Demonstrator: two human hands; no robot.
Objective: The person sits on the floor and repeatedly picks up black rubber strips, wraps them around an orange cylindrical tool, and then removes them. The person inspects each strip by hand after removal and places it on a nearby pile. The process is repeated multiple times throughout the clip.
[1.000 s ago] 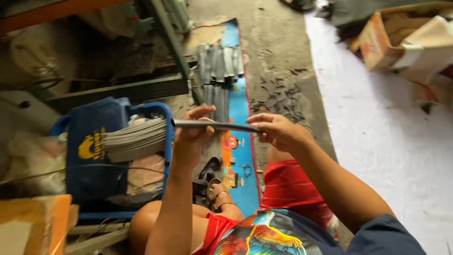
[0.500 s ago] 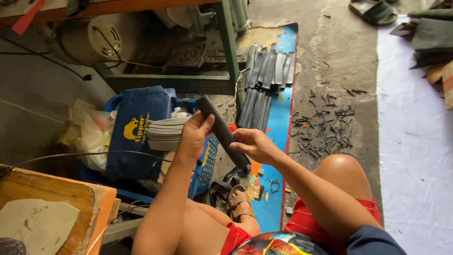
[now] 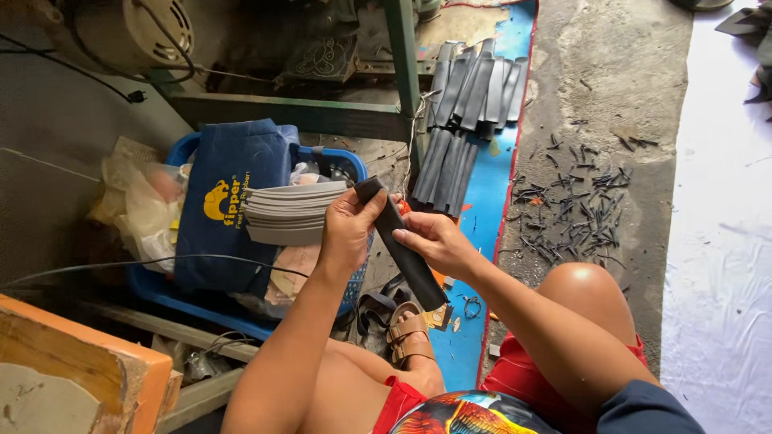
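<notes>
Hands (image 3: 394, 229) grip black strip (image 3: 402, 245); basket (image 3: 322, 161) beside.

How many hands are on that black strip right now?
2. The left hand grips the upper end of the black strip, in front of the blue basket. The right hand holds its middle from the right side. No other hands show.

Bare concrete floor (image 3: 619, 72) w/ green metal frame (image 3: 400, 80) (daylit).
</notes>
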